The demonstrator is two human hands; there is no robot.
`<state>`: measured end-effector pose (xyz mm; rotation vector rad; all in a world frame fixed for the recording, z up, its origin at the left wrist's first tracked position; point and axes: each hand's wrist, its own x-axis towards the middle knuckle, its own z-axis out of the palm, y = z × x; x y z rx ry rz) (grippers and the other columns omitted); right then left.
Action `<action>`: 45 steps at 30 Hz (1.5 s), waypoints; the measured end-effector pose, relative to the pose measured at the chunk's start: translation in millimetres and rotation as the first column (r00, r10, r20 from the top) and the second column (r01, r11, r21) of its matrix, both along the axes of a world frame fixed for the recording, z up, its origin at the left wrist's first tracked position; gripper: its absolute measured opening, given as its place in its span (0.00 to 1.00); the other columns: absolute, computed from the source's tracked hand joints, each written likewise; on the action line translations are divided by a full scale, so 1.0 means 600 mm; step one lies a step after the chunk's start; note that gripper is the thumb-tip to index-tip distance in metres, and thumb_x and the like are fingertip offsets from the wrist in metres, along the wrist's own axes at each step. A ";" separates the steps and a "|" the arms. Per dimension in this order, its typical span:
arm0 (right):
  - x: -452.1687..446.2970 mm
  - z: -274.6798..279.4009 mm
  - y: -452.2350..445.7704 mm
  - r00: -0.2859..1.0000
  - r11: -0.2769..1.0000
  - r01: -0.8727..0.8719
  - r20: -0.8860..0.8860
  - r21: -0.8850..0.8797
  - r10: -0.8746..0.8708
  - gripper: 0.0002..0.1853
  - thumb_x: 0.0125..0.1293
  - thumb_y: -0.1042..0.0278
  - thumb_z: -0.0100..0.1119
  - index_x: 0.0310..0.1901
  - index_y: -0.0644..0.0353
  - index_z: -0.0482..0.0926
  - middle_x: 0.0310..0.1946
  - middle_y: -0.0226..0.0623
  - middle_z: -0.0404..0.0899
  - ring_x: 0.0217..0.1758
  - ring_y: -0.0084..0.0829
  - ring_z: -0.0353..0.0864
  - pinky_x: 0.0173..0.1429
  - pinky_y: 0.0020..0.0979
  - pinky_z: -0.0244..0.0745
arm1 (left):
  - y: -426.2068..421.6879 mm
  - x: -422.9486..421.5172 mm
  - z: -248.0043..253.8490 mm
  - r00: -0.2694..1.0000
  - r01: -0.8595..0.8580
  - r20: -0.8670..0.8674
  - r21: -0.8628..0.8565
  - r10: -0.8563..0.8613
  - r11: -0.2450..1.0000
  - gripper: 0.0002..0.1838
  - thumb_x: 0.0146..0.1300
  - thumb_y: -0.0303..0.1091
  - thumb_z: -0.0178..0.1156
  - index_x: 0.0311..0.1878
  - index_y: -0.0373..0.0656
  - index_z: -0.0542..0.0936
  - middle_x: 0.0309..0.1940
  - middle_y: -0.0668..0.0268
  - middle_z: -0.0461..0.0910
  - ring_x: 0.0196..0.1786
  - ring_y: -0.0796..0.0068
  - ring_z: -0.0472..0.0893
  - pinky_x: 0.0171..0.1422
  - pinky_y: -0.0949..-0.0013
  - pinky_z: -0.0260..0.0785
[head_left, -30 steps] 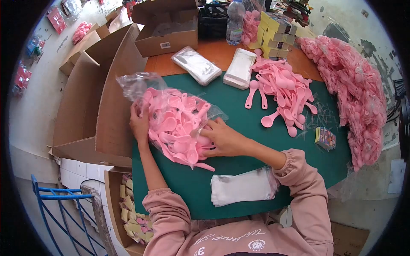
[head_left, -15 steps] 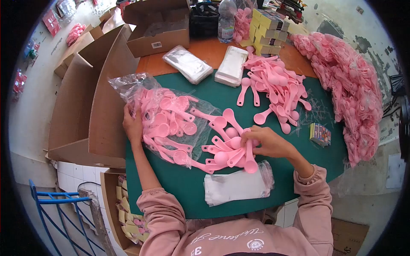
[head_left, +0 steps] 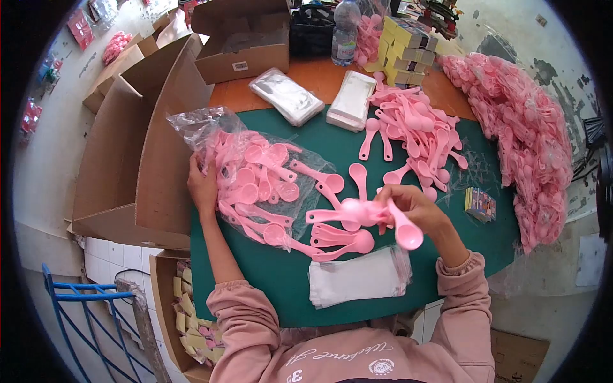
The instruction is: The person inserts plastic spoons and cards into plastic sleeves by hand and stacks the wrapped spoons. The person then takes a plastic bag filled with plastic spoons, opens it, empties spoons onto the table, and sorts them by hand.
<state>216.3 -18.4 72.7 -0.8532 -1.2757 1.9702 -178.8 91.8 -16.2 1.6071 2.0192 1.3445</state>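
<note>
My left hand point(head_left: 203, 186) grips the left edge of a clear plastic bag point(head_left: 214, 121), its fingers partly hidden by the bag. Pink measuring spoons point(head_left: 258, 169) fill the bag and spill from its right side. A few more loose spoons point(head_left: 341, 239) lie on the green mat in front of me. Just above them, my right hand point(head_left: 414, 207) is closed round several pink spoons point(head_left: 407, 235), whose bowls and handles stick out both ways. Below that hand lies a stack of clear plastic sleeves point(head_left: 361, 277).
Another pile of pink spoons point(head_left: 415, 121) lies at the back right, near a small card stack point(head_left: 480, 204). Bagged spoons point(head_left: 520, 140) line the right edge. Sleeve packs point(head_left: 286, 96), a water bottle point(head_left: 345, 35) and yellow card bundles point(head_left: 402, 54) stand behind. An open cardboard box point(head_left: 150, 159) is at left.
My right hand has lifted a bunch of spoons off the near pile and moved slightly right, leaving fewer there. My left hand stays at the bag.
</note>
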 end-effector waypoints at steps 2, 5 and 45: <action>0.003 -0.006 -0.002 0.990 0.996 0.094 -0.104 0.010 -0.092 0.13 0.55 0.69 0.64 0.38 0.61 0.71 0.32 0.33 0.75 0.33 0.24 0.79 0.36 0.23 0.75 | 0.001 0.000 0.000 1.000 0.008 0.001 0.010 -0.008 1.000 0.26 0.59 0.42 0.56 0.58 0.40 0.68 0.53 0.48 0.72 0.56 0.50 0.72 0.58 0.60 0.63; 0.001 -0.010 -0.007 0.976 0.989 0.146 -0.157 -0.040 -0.150 0.14 0.55 0.68 0.65 0.39 0.61 0.71 0.32 0.35 0.77 0.32 0.26 0.80 0.35 0.23 0.75 | 0.000 0.003 0.004 1.000 0.008 0.008 0.011 -0.008 1.000 0.26 0.59 0.42 0.56 0.57 0.39 0.68 0.53 0.48 0.72 0.56 0.50 0.72 0.58 0.60 0.64; -0.057 -0.011 0.021 0.188 0.684 -0.391 0.781 0.616 -0.596 0.28 0.54 0.47 0.59 0.40 0.69 0.71 0.36 0.48 0.71 0.41 0.44 0.71 0.43 0.38 0.69 | -0.004 0.009 0.008 1.000 -0.001 -0.007 0.011 0.001 1.000 0.25 0.59 0.42 0.56 0.56 0.39 0.68 0.51 0.48 0.74 0.55 0.50 0.73 0.56 0.60 0.64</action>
